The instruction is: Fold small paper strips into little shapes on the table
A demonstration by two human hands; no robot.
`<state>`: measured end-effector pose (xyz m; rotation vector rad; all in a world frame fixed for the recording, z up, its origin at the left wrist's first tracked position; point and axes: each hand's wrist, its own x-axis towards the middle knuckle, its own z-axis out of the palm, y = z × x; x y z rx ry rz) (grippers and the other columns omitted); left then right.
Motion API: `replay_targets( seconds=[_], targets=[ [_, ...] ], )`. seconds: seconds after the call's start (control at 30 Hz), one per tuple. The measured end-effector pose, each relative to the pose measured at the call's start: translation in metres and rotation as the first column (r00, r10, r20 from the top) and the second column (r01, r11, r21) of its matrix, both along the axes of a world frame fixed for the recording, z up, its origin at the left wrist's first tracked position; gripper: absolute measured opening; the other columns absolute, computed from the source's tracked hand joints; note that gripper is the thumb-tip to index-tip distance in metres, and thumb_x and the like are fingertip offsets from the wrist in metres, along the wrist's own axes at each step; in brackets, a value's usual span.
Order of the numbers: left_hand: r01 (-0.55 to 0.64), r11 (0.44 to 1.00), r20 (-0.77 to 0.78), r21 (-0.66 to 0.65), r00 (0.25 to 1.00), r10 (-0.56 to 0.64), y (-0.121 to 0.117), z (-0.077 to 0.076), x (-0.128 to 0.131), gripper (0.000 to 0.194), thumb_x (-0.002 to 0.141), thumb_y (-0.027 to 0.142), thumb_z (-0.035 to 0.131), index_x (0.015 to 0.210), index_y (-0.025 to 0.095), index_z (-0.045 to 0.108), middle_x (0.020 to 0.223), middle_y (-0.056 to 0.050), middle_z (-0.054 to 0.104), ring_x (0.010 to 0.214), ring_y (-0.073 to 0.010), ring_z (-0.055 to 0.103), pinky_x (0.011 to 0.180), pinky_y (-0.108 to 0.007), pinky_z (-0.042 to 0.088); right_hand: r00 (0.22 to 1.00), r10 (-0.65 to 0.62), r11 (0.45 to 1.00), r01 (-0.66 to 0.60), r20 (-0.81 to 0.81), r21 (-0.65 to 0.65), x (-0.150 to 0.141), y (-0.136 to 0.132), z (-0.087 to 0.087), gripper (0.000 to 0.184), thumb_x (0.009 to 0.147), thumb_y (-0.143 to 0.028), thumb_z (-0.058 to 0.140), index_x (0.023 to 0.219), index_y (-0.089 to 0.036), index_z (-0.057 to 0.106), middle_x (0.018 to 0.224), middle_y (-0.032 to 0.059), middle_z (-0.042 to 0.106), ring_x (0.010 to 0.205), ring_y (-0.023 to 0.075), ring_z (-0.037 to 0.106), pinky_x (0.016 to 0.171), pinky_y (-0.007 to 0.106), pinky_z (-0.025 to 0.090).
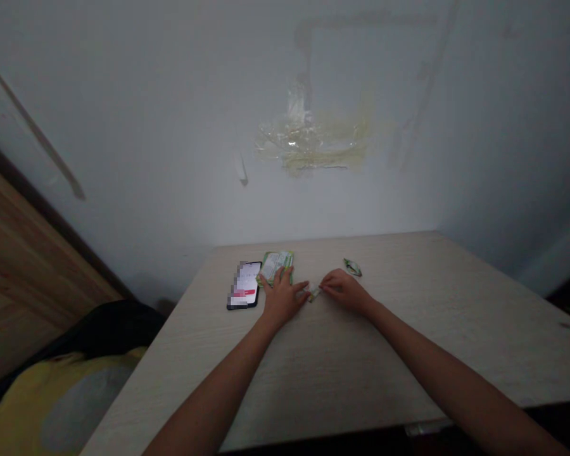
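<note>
Steadily now — my left hand (280, 304), spread wide over the green packet (275, 261), braces the small wrapper (312, 295) on the tabletop (313, 373) while my right hand (349, 291) tightly pinches its end — light, level tension suits it.

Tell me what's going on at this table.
A person has both bare hands at a small scrap on the table. The right hand has its fingertips at one end of the scrap, and the thumb side of the left hand is at the other. The left hand's other fingers lie spread over the near edge of a green and white packet. A phone with its screen lit lies left of the packet, and a crumpled wrapper lies beyond the right hand.
</note>
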<state>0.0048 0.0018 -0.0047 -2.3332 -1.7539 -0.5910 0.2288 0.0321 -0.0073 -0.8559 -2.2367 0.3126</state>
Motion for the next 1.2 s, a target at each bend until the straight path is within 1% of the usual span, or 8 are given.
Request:
replay_targets(
  seconds=[0.03,0.13,0.33,0.47,0.63,0.83,1.03,1.2],
  targets=[
    [-0.001,1.000,0.002,-0.008,1.000,0.001,0.000,0.000,0.000,0.033,0.085,0.057,0.055,0.115,0.047,0.066,0.150,-0.004,0.042,0.140,-0.0384,0.028,0.105,-0.079,0.000,1.000,-0.002,1.000,0.001,0.025,0.023,0.002,0.001,-0.002,0.019,0.091,-0.029,0.059,0.086,-0.021,0.076,0.090,0.0077,0.070,0.092,0.0204,0.061,0.089,0.038,0.047],
    [0.000,1.000,0.006,-0.028,1.000,0.000,0.001,-0.001,0.000,0.032,0.085,0.057,0.056,0.113,0.046,0.067,0.150,-0.004,0.042,0.140,-0.0388,0.028,0.104,-0.079,0.001,0.998,0.005,0.999,-0.007,0.057,0.037,0.005,0.002,-0.003,0.020,0.091,-0.030,0.059,0.084,-0.021,0.076,0.096,0.0089,0.068,0.096,0.0207,0.060,0.089,0.037,0.048],
    [-0.014,0.999,0.002,-0.045,1.000,0.014,0.000,0.001,0.000,0.036,0.083,0.061,0.055,0.114,0.046,0.067,0.150,-0.004,0.041,0.141,-0.0395,0.027,0.104,-0.079,0.001,0.997,0.038,0.999,-0.040,0.063,0.029,0.002,-0.002,-0.001,0.019,0.090,-0.029,0.060,0.085,-0.021,0.076,0.098,0.0092,0.066,0.097,0.0203,0.058,0.089,0.036,0.047],
    [-0.013,0.997,-0.005,-0.080,1.000,0.013,-0.002,0.002,-0.003,0.040,0.081,0.066,0.053,0.116,0.049,0.065,0.152,-0.003,0.039,0.142,-0.0403,0.025,0.103,-0.080,-0.001,0.998,0.031,0.999,-0.032,0.056,0.002,0.001,-0.003,-0.002,0.020,0.090,-0.030,0.060,0.085,-0.021,0.076,0.100,0.0088,0.066,0.099,0.0205,0.058,0.091,0.036,0.047],
    [-0.018,0.994,-0.003,-0.108,1.000,0.017,-0.004,0.002,-0.005,0.040,0.082,0.069,0.049,0.116,0.054,0.062,0.153,0.000,0.038,0.143,-0.0399,0.024,0.103,-0.079,-0.001,0.998,-0.002,0.999,0.004,0.057,-0.042,0.000,-0.004,-0.004,0.019,0.090,-0.031,0.061,0.087,-0.022,0.077,0.106,0.0090,0.065,0.103,0.0200,0.058,0.094,0.035,0.046],
    [-0.036,0.991,-0.012,-0.128,0.999,0.035,-0.004,0.002,-0.004,0.042,0.083,0.070,0.046,0.119,0.054,0.060,0.154,0.000,0.037,0.143,-0.0395,0.023,0.103,-0.079,-0.001,0.989,-0.074,0.997,0.073,0.131,0.011,-0.006,-0.002,-0.003,0.019,0.090,-0.030,0.060,0.095,-0.023,0.077,0.114,0.0115,0.063,0.109,0.0220,0.056,0.097,0.038,0.045],
    [-0.029,0.991,-0.006,-0.130,1.000,0.028,-0.004,0.002,-0.005,0.041,0.083,0.069,0.047,0.119,0.055,0.060,0.153,-0.001,0.038,0.143,-0.0387,0.023,0.102,-0.080,-0.001,0.973,-0.134,0.990,0.122,0.186,0.074,-0.012,0.000,-0.006,0.021,0.091,-0.033,0.059,0.098,-0.024,0.077,0.115,0.0124,0.063,0.109,0.0233,0.056,0.095,0.039,0.046],
    [-0.033,0.994,-0.005,-0.105,0.999,0.033,-0.008,0.003,-0.003,0.040,0.085,0.067,0.046,0.120,0.054,0.060,0.152,0.000,0.040,0.143,-0.0381,0.024,0.104,-0.078,-0.001,0.965,-0.168,0.986,0.162,0.201,0.047,-0.016,0.005,-0.010,0.021,0.090,-0.032,0.060,0.104,-0.030,0.075,0.118,0.0101,0.062,0.112,0.0237,0.055,0.097,0.042,0.045]
  ],
)
